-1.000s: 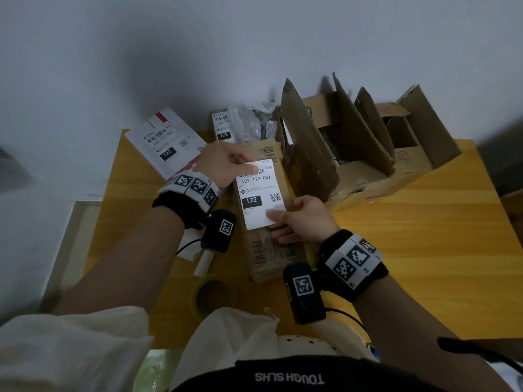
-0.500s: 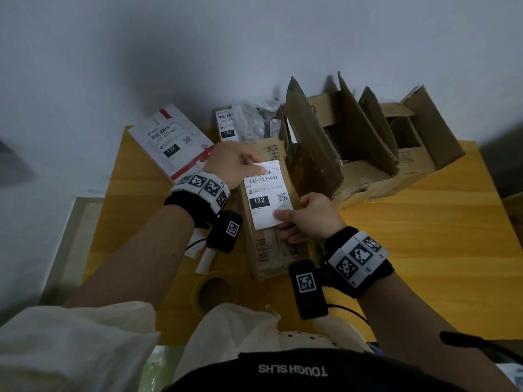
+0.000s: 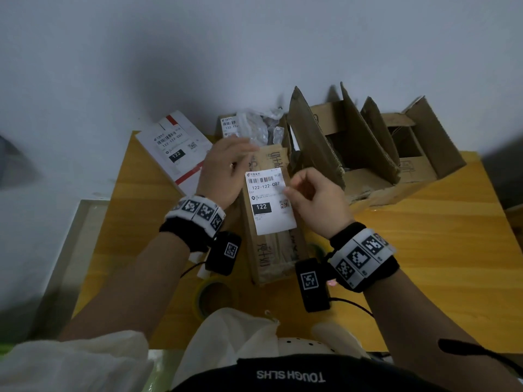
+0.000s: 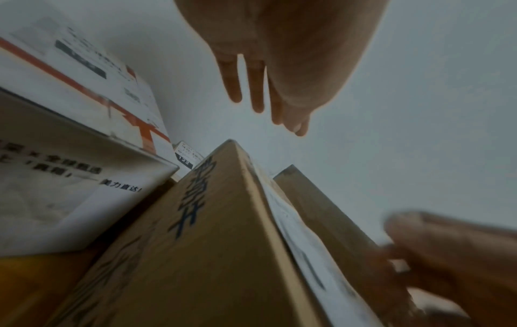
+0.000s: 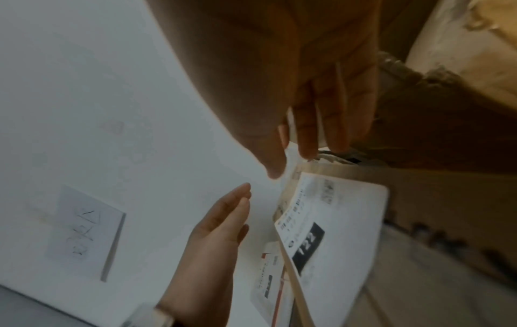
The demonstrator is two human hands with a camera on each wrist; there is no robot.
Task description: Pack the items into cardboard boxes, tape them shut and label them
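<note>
Label (image 3: 268, 202) flat on top of long brown box (image 3: 271, 244), mid tabletop (image 3: 424, 250). Left hand (image 3: 226, 171) open, holding nothing, lifted just above. Right hand (image 3: 314, 199) loosely curled, fingertips at label edge. Could peel or wrinkle if not pressed down.

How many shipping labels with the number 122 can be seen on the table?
3. One on the brown box between the hands, one on the white package at left, one partly hidden behind the clear plastic bag. More may be hidden.

Yellow wooden table (image 3: 424, 250) carries: labelled brown box (image 3: 271, 250) under your hands, white box (image 3: 175, 148) beyond left hand, open cartons (image 3: 382, 154) beyond right, tape roll (image 3: 210, 298) below left wrist.
</note>
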